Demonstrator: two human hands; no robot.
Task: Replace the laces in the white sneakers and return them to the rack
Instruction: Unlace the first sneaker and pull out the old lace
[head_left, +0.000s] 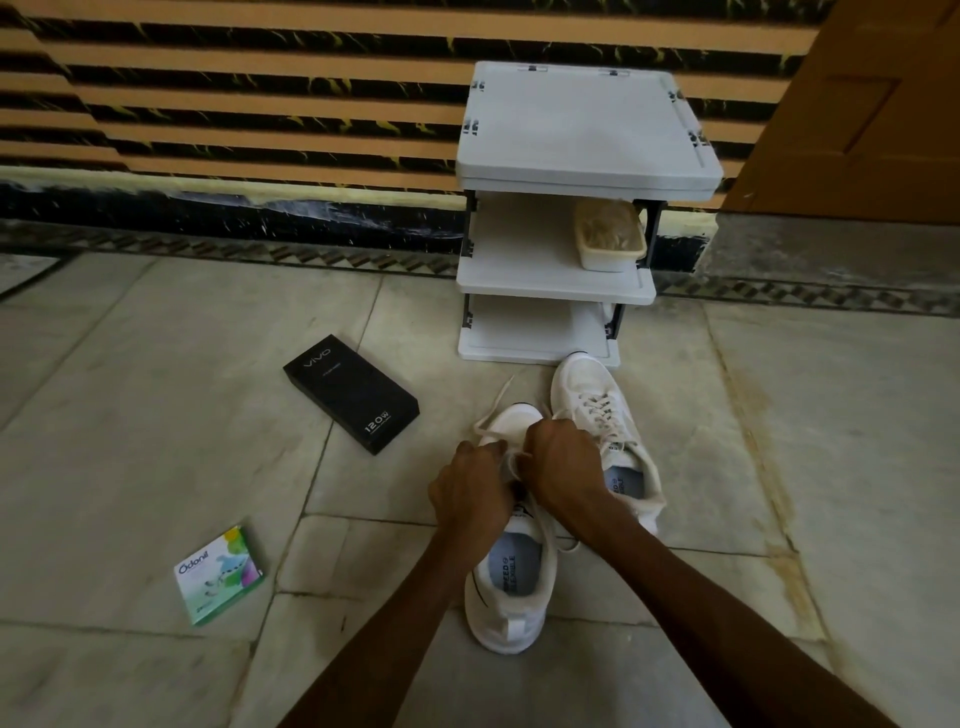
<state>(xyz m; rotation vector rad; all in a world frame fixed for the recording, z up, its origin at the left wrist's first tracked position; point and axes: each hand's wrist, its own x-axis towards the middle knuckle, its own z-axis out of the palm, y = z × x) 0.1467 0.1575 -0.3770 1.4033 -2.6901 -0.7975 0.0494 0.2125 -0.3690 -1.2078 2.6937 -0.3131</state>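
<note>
Both hands are at work over the nearer sneaker (511, 587), which stands on the tiled floor (779, 441) with its toe pointing away from the person.

Left hand (470, 488): fingers curled inward and closed on the white lace (511, 462) at the left of the shoe's eyelet area. The fingertips are turned under, so the exact pinch cannot be seen.

Right hand (563, 462): likewise a closed fist on the lace, knuckles up, just beside the left hand. A short run of lace shows between the two fists. Loose lace ends trail forward and left past the toe.

The nearer sneaker lies directly beneath both hands, with its heel and open insole toward the person between the forearms.

The second sneaker (592, 395) lies just beside it on the right. It is fully laced, partly covered by the right wrist, and its toe is close to the foot of the rack (582, 176).

The rack is white with three tiers and stands against the wall. A beige container (610, 236) sits at the right of the middle shelf.

A black box (350, 392) lies on the floor to the left of the shoes. A small green-and-white carton (218, 574) lies nearer the person, well apart from the hands.
</note>
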